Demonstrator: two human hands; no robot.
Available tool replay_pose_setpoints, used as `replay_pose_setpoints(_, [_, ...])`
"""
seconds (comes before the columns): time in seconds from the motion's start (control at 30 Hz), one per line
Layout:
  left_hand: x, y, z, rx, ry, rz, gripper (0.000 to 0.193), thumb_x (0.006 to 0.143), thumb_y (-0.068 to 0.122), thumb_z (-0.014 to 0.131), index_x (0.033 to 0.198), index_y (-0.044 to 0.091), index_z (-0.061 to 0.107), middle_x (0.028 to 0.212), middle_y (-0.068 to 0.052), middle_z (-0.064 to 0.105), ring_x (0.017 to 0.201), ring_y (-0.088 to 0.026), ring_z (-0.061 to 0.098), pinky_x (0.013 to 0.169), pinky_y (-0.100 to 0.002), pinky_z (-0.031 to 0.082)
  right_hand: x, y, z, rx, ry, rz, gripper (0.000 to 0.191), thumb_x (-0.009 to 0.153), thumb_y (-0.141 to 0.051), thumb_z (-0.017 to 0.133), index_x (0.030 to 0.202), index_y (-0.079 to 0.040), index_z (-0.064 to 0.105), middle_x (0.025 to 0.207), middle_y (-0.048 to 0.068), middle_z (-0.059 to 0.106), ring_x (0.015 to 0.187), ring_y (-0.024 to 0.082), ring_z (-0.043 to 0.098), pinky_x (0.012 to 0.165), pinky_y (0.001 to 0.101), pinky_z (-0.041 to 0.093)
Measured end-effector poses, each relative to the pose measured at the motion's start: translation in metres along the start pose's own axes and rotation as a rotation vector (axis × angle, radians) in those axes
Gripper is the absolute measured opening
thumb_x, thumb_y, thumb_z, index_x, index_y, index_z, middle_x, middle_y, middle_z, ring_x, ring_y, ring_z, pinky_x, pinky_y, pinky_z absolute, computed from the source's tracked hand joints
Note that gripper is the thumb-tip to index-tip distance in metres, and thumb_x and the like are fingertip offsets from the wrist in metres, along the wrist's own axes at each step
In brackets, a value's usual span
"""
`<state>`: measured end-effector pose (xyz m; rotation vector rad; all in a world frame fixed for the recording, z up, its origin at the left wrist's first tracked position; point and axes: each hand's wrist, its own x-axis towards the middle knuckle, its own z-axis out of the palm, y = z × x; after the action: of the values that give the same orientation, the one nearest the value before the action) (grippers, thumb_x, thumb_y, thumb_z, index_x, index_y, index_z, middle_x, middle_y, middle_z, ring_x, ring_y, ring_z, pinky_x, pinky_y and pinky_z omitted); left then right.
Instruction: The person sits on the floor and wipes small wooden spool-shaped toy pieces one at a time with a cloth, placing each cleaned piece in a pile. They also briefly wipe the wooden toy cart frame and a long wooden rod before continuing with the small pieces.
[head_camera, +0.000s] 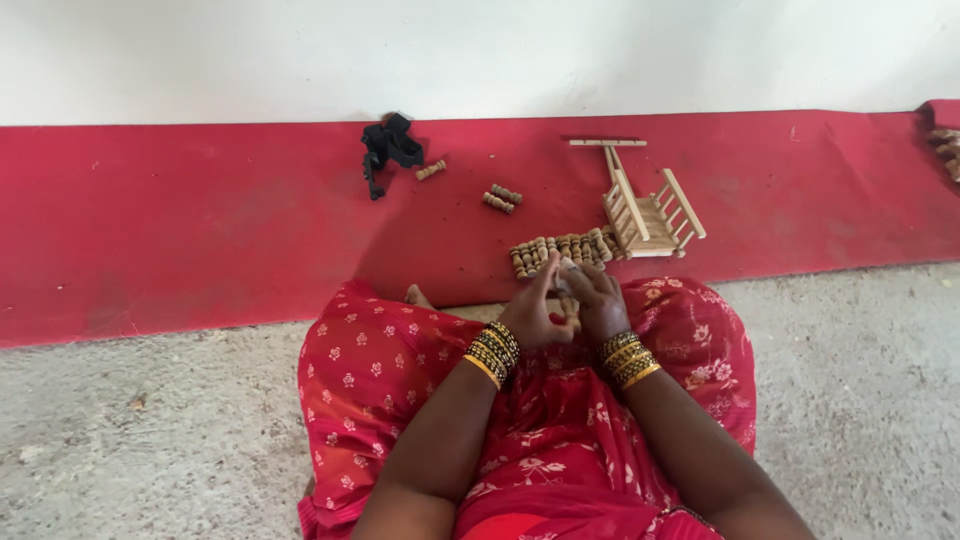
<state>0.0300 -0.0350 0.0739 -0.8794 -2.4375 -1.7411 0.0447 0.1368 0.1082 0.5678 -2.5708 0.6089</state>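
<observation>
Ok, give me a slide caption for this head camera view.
Seated on a red mat, left hand and right hand work a small piece beside turned wooden pegs and a wooden toy frame.

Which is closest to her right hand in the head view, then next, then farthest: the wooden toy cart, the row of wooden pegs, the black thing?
From the right hand:
1. Row of wooden pegs, just beyond.
2. Wooden toy cart, farther right.
3. Black thing, far left near the wall.

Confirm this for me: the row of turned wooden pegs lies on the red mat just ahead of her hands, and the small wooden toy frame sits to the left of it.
Not quite. In the head view the row of turned wooden pegs does lie on the red mat ahead of her hands, but the small wooden toy frame sits to its right.
</observation>
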Motion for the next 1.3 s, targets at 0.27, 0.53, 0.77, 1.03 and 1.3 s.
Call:
replay_pose_setpoints(0.27, [-0.004, 0.005, -0.018, -0.094, -0.023, -0.102, 0.134, 0.067, 0.027, 0.084, 0.165, 0.013, -0.007, 0.15, -0.034, 0.044, 0.13, -0.044, 0.059, 0.1, -0.047, 0.06, 0.011, -0.023, 0.0, 0.072, -0.105, 0.019, 0.021, 0.101, -0.006, 0.063, 0.12, -0.011, 0.072, 0.116, 0.012, 0.076, 0.094, 0.02, 0.076, 0.075, 0.0314, 0.065])
replay_pose_setpoints(0.53, [0.002, 0.009, -0.037, -0.096, 0.033, -0.238, 0.131, 0.068, 0.03, 0.083, 0.165, 0.011, -0.004, 0.147, -0.031, 0.052, 0.129, -0.042, 0.062, 0.106, -0.047, 0.054, 0.009, 0.003, 0.024, 0.155, -0.052, -0.049, 0.034, 0.096, -0.002, 0.063, 0.122, -0.019, 0.078, 0.136, 0.011, 0.07, 0.125, 0.03, 0.065, 0.105, 0.0416, 0.056])
replay_pose_setpoints(0.77, [0.028, -0.032, -0.027, -0.24, 0.156, -0.049, 0.109, 0.081, 0.015, 0.079, 0.166, 0.006, 0.012, 0.124, -0.028, 0.058, 0.113, -0.036, 0.065, 0.103, -0.045, 0.06, 0.038, 0.065, 0.039, 0.257, -0.132, 0.244, 0.041, 0.093, 0.004, 0.06, 0.128, -0.014, 0.072, 0.133, 0.012, 0.067, 0.121, 0.029, 0.066, 0.106, 0.037, 0.053])
replay_pose_setpoints(1.03, [0.078, -0.133, -0.025, 0.181, 0.253, -0.583, 0.088, 0.079, 0.012, 0.072, 0.159, 0.009, 0.033, 0.113, -0.012, 0.065, 0.1, -0.025, 0.068, 0.087, -0.036, 0.061, 0.087, 0.143, 0.088, 0.666, -0.123, 0.453, 0.044, 0.09, 0.008, 0.053, 0.13, -0.004, 0.069, 0.124, 0.015, 0.074, 0.114, 0.021, 0.07, 0.097, 0.0295, 0.054])
replay_pose_setpoints(1.3, [0.146, -0.213, 0.01, 0.642, -0.006, -0.63, 0.087, 0.082, 0.016, 0.077, 0.154, 0.009, 0.029, 0.146, -0.019, 0.051, 0.133, -0.037, 0.049, 0.11, -0.049, 0.038, 0.115, 0.177, 0.108, 0.618, -0.121, 0.416, 0.045, 0.087, 0.009, 0.056, 0.128, -0.003, 0.07, 0.124, 0.017, 0.073, 0.113, 0.023, 0.071, 0.097, 0.0317, 0.054])
